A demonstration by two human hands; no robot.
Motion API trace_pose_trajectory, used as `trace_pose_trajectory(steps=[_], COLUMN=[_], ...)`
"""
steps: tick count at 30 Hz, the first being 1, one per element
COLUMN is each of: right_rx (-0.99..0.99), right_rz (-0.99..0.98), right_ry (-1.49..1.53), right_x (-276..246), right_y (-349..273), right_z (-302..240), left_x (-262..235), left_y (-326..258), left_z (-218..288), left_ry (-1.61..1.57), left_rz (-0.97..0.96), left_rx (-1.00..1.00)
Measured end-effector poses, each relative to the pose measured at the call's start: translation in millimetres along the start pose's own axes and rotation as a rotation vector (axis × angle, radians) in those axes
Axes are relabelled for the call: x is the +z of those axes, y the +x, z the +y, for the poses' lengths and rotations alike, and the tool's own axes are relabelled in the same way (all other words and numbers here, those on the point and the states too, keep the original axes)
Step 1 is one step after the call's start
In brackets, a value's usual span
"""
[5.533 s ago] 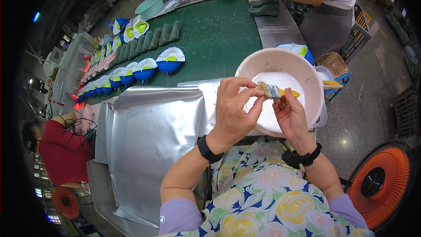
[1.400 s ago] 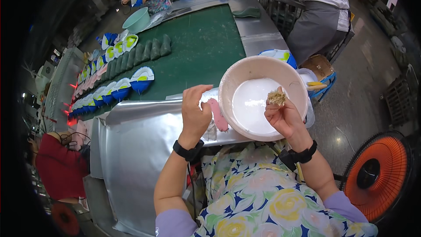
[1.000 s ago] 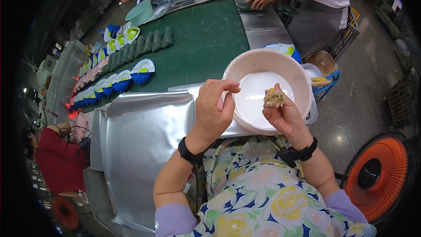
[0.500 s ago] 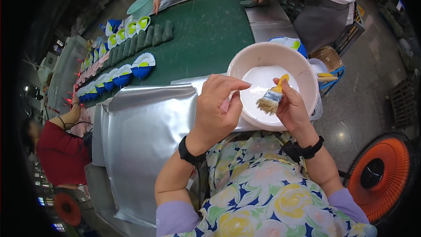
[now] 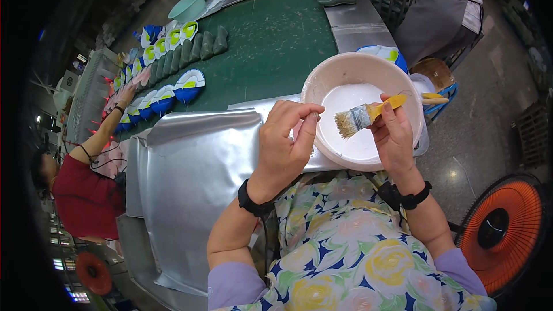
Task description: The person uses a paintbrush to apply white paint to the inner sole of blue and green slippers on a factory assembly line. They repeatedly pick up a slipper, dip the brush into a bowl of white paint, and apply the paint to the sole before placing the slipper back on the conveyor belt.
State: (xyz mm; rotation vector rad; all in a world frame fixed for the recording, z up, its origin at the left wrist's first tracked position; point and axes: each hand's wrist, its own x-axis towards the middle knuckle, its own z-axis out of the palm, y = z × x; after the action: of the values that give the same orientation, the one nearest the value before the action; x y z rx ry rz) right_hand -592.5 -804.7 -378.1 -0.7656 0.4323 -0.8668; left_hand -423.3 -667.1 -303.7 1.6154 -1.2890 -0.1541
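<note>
Over the pale pink basin point(image 5: 315, 80) of white liquid point(image 5: 351, 93), my right hand point(image 5: 397, 141) grips a paintbrush point(image 5: 377, 110) by its yellow handle. Its tan bristles, clumped and whitened, point left and hang above the liquid. At the basin's left rim my left hand point(image 5: 283, 144) is closed, thumb and index fingertips pressed together in a pinch. Anything between those fingertips is too small to make out. A blue and white shoe upper point(image 5: 385, 55) lies behind the basin.
Left of my hands lies a silver sheet point(image 5: 199, 167). A green conveyor belt point(image 5: 276, 40) carries rows of shoe uppers point(image 5: 188, 85) and dark green shoe lasts point(image 5: 207, 46). A co-worker in red point(image 5: 89, 201) reaches in from the left; an orange fan point(image 5: 498, 230) stands right.
My right hand turned the brush from bristles-down to nearly level. My left thumb and index finger came together. The red-sleeved arm reached onto the belt; the far-right co-worker's hands left the lasts.
</note>
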Motion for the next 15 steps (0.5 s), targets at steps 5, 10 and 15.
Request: trace_pose_trajectory(steps=[5, 10, 15], right_rx=[0.111, 0.253, 0.273], right_rz=[0.032, 0.122, 0.150], right_ry=[0.143, 0.252, 0.283], right_x=[-10.2, -16.4, -10.4], right_y=[3.8, 6.7, 8.4], right_z=[-0.3, 3.0, 6.6], left_x=[0.7, 9.2, 23.9], left_y=[0.0, -2.4, -2.3], left_z=[-10.6, -1.6, 6.4], left_ry=[-0.118, -0.177, -0.017], left_rz=[-0.023, 0.026, -0.010], left_rx=[-0.133, -0.065, 0.142])
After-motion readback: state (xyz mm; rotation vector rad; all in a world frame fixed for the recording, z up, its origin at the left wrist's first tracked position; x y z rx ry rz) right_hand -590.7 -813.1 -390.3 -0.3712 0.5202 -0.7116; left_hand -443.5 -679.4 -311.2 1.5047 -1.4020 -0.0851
